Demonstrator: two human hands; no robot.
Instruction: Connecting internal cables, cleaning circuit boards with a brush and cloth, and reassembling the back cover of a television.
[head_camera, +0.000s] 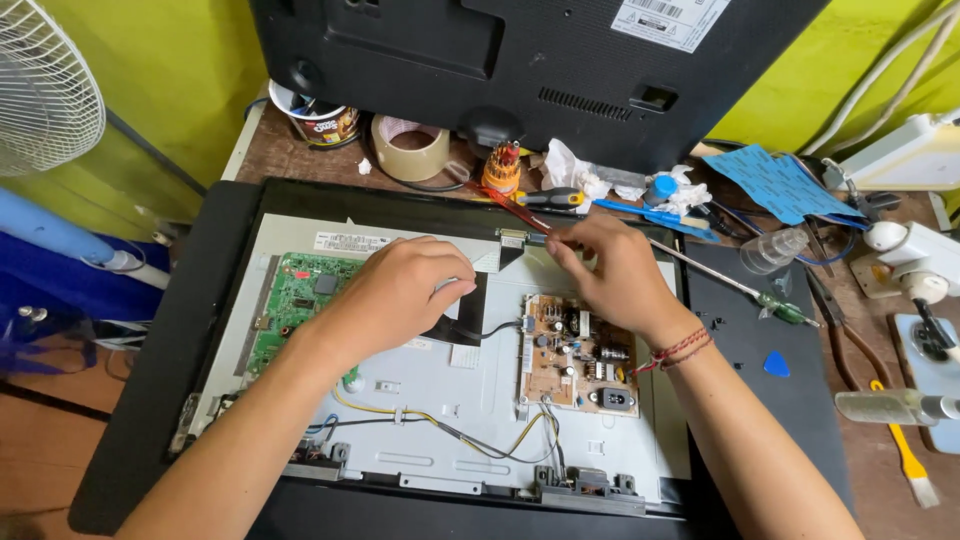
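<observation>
monitor chassis (470, 400), opened and face down, is lying across the centre of the frame with a green circuit board (295, 300) at left and a tan power board (575, 355) at right. left hand (400, 290) is pressing curled fingers on a black flat cable (465, 320). right hand (615, 270) is pinching a thin tool (515, 210) near the panel's upper edge. tape roll (410, 148) is sitting above.

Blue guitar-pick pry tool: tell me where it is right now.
In the head view the blue pry pick lies on the dark panel at the right, just beyond the right hand and its wrist, below the green-handled screwdriver.
</observation>
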